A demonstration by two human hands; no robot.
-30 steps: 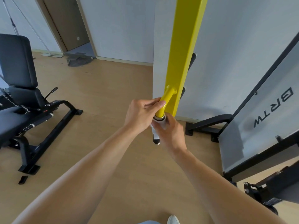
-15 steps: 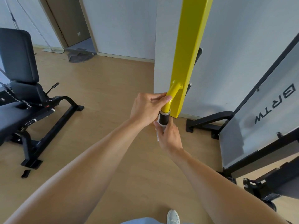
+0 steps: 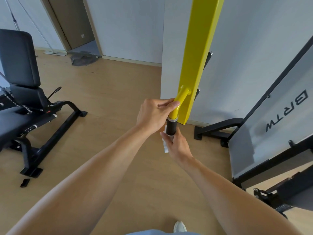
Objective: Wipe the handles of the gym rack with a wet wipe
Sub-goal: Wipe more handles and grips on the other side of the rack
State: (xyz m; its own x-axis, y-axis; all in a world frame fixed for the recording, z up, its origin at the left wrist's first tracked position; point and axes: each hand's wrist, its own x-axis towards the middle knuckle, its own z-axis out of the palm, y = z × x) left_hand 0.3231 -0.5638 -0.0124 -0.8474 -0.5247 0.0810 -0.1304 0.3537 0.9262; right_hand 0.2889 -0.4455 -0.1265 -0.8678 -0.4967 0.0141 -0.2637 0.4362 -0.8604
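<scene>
The person is wiping the black grip (image 3: 171, 127) of the handle hanging off the yellow post (image 3: 199, 53). The left hand (image 3: 155, 115) is clenching the yellow stem (image 3: 177, 106) above it, steadying it, while the right hand (image 3: 176, 146) is wrapping the wet wipe (image 3: 164, 144) around the grip's lower end. Next probably calls for sliding the wipe upward with firm squeeze. No containers are showing.

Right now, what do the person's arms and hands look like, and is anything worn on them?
Both forearms are bare up to the frame edge: no sleeves, watch or bands visible. The left hand and right hand wear no gloves, and no rings show.
</scene>
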